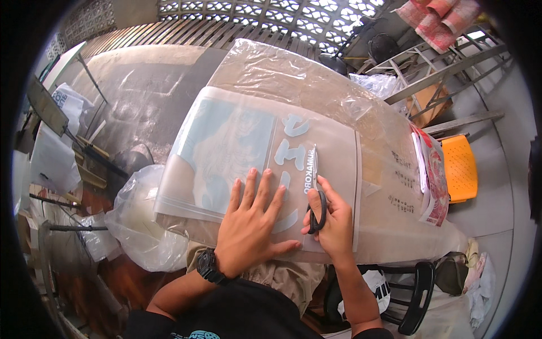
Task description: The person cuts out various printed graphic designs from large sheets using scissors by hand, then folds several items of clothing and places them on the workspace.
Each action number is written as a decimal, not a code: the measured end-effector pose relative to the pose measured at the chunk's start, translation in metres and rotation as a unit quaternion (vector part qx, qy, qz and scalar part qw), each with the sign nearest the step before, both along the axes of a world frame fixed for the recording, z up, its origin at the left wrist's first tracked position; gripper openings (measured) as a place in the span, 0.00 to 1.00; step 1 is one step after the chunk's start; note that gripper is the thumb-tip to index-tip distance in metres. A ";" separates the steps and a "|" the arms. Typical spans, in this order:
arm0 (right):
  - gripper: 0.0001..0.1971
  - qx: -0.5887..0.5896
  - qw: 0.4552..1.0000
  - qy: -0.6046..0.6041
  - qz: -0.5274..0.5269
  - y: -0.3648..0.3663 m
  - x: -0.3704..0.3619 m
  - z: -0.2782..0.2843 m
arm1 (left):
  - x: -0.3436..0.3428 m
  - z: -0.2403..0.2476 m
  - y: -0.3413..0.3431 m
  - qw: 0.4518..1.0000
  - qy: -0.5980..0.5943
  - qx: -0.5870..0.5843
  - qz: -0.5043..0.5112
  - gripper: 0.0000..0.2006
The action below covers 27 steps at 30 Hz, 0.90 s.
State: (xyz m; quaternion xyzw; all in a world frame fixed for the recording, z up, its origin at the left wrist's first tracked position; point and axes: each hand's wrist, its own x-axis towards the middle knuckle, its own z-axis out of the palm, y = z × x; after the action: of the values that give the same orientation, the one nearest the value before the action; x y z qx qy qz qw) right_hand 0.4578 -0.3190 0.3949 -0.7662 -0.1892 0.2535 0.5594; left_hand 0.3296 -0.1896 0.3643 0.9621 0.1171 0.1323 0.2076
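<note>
A printed, see-through plastic bag [324, 127] with pale blue shapes and lettering lies flat on the plastic-covered table [372, 186]. My left hand [252, 220] rests on the bag's near part, palm down with its fingers spread. A black watch [210, 266] is on that wrist. In my right hand [334, 223] I hold scissors [319, 213] by their black handles. The thin blades point away from me over the bag, beside its lettering. From this view I cannot tell whether the blades touch the plastic.
On the table's right side lies a stack of red and white printed packets [430, 178]. An orange plastic stool [458, 169] stands beyond them. A metal ladder [451, 70] leans at the far right. Left of the table sits a bulging clear plastic bag [148, 223]. A black chair [416, 296] is at the lower right.
</note>
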 end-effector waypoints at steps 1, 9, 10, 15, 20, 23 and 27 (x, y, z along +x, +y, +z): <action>0.32 0.007 1.000 0.004 0.002 0.001 0.003 -0.002 | 0.001 0.001 0.000 1.000 0.003 -0.002 -0.001 0.51; 0.36 0.020 0.999 -0.011 0.028 0.016 0.030 -0.001 | 0.000 0.002 -0.001 1.000 0.006 0.001 0.003 0.52; 0.36 0.021 0.999 -0.011 0.028 0.018 0.034 -0.002 | 0.000 0.002 0.000 1.000 0.007 0.003 0.002 0.52; 0.35 0.028 0.999 -0.027 0.022 0.036 0.065 -0.013 | 0.002 0.002 -0.001 1.000 0.010 0.007 -0.001 0.53; 0.34 0.056 0.996 -0.060 -0.014 0.052 0.104 -0.004 | 0.002 0.001 -0.002 1.000 0.010 0.007 -0.006 0.53; 0.32 -0.070 0.966 -0.244 0.040 0.028 0.093 0.028 | -0.001 -0.002 0.001 1.000 0.008 0.003 0.005 0.53; 0.30 -0.215 0.831 -0.474 0.197 -0.054 0.053 0.016 | -0.003 0.000 0.002 0.999 0.003 -0.003 -0.042 0.49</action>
State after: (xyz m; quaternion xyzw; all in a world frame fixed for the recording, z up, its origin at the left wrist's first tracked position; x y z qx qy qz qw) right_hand 0.5108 -0.3734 0.4105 -0.8399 -0.5186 -0.0019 0.1603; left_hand 0.3262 -0.1874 0.3645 0.9660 0.0778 0.1200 0.2153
